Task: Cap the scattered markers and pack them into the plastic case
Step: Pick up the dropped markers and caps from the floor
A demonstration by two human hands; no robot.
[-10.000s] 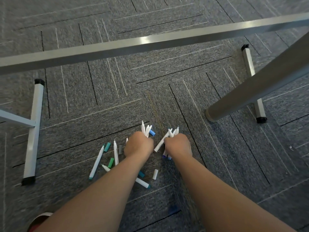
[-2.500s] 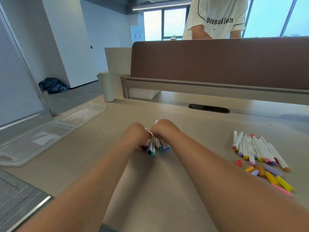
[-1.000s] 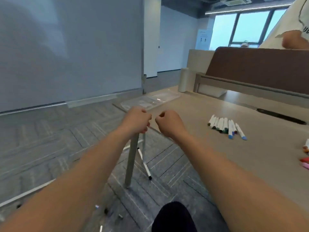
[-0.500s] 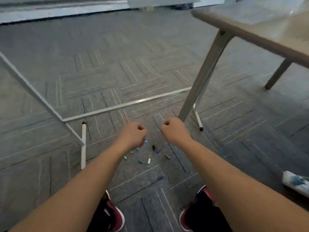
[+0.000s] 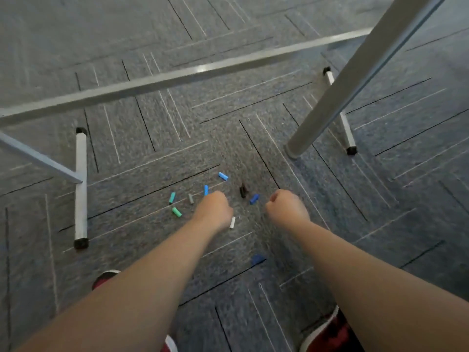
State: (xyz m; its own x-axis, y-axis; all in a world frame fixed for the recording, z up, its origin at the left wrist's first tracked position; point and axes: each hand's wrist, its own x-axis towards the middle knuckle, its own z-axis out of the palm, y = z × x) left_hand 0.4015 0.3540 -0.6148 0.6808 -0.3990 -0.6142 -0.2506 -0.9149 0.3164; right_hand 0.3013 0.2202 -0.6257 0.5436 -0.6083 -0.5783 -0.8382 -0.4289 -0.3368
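Several loose marker caps lie scattered on the grey carpet: a light blue cap (image 5: 223,176), a blue cap (image 5: 205,190), a dark blue cap (image 5: 254,199), a black cap (image 5: 243,191), two green caps (image 5: 172,197) (image 5: 177,212), a grey cap (image 5: 190,198) and a white cap (image 5: 232,222). My left hand (image 5: 214,210) hangs over the caps with its fingers curled, holding nothing visible. My right hand (image 5: 286,208) is curled the same way, just right of the dark blue cap. No markers and no plastic case are in view.
A round table leg (image 5: 337,97) slants down at the right. A metal stand's crossbar (image 5: 177,77) runs across the back, with its feet at left (image 5: 81,186) and right (image 5: 341,115). My red shoes (image 5: 327,334) are at the bottom edge.
My view has dropped from the table and its markers to the floor. Both curled hands have come down close over the scattered caps.
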